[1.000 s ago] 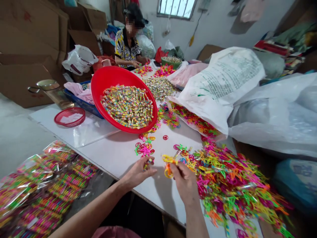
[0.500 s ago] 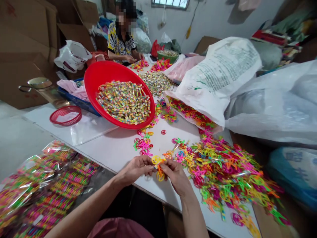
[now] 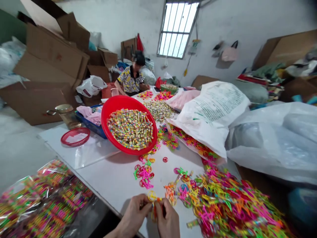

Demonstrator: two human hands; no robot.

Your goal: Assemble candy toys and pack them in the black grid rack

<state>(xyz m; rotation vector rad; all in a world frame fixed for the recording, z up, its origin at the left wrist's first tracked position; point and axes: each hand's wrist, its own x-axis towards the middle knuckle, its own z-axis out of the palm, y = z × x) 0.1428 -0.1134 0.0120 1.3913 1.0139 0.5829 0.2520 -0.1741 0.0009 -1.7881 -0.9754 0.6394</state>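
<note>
My left hand [image 3: 135, 211] and my right hand [image 3: 167, 218] meet over the near edge of the white table [image 3: 114, 178]. The fingers of both are pinched on small plastic pieces, with a yellow ring piece [image 3: 152, 195] standing up between them and orange showing beside it. Fingers partly hide what they grip. A large heap of colourful plastic pieces [image 3: 230, 201] lies to the right of my hands. Beyond them is a small group of pink and green pieces [image 3: 144, 173]. The red basin [image 3: 111, 109], tilted toward me, holds many short striped tubes [image 3: 131, 127].
A white sack [image 3: 215, 105] spills pieces at the right. A red basket [image 3: 64, 141], a blue tray [image 3: 99, 130] and a mug [image 3: 68, 115] stand at the left. Packed bags [image 3: 49, 205] lie lower left. Across the table sits a person [image 3: 130, 79].
The view has tilted up, so the window and more wall show and my hands appear lower in the picture. Both hands still grip the pieces, held close together.
</note>
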